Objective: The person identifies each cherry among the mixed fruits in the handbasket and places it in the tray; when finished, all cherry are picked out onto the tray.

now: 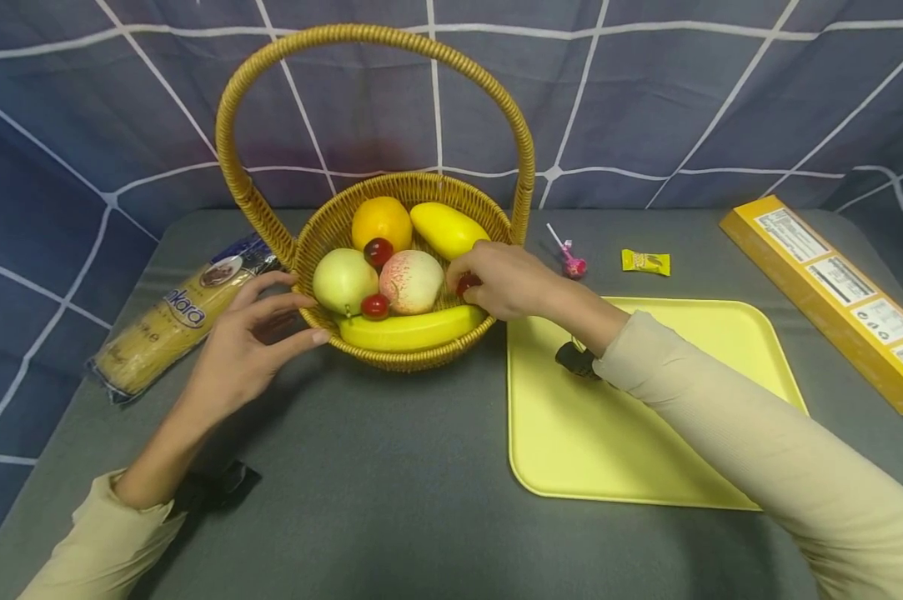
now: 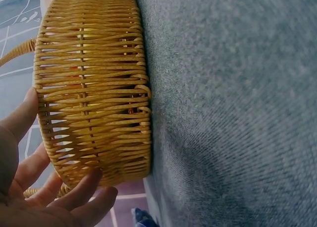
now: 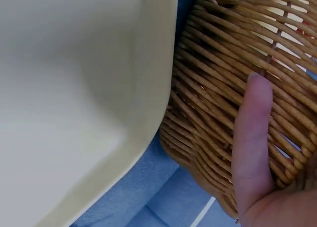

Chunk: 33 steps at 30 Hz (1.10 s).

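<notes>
Our right fingers (image 1: 462, 264) pinched a red fruit (image 1: 468, 284), probably light, slick, best held mid-body; spread left fingers (image 1: 281, 306) touched the basket (image 1: 413, 359).

Head: above counter (image 1: 391, 467) near side, facing far and down, wide. Left wrist: close, low, rolled sideways on basket (image 1: 413, 358) wall. Right wrist: tight on basket's right side, tray (image 1: 571, 458) edge. All share basket; head/right wrist share tray.
</notes>
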Each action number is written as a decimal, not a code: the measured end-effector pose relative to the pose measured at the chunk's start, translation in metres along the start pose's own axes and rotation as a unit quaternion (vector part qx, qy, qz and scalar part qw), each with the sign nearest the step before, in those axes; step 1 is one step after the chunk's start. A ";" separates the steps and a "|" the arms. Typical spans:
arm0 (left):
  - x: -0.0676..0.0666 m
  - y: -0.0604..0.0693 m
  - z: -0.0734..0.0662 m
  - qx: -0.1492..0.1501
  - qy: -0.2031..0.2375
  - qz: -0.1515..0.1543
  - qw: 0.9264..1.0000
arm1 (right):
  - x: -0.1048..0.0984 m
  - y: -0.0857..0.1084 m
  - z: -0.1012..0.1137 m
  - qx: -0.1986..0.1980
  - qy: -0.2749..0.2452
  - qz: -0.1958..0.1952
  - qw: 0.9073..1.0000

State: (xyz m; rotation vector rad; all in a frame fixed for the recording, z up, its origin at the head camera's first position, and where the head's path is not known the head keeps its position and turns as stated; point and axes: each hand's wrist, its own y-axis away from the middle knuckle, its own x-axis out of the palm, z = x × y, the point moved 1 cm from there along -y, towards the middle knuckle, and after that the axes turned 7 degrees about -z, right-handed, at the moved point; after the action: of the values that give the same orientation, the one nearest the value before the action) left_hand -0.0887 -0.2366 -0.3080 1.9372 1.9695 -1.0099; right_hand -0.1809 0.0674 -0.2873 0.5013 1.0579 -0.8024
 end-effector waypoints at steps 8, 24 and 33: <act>0.000 -0.001 0.001 -0.003 -0.010 0.005 1.000 | 0.002 0.005 -0.002 0.006 -0.012 -0.025 1.000; 0.000 -0.002 0.001 -0.008 -0.011 0.005 1.000 | -0.004 0.022 0.000 -0.019 -0.030 -0.086 0.996; -0.001 -0.002 0.001 -0.008 -0.008 0.008 1.000 | -0.012 0.051 0.004 -0.058 -0.115 -0.147 0.981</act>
State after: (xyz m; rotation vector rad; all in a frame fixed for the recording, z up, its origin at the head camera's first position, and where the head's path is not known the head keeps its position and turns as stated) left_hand -0.0904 -0.2377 -0.3076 1.9285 1.9439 -0.9984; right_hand -0.1423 0.1003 -0.2752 0.1479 0.9670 -1.0267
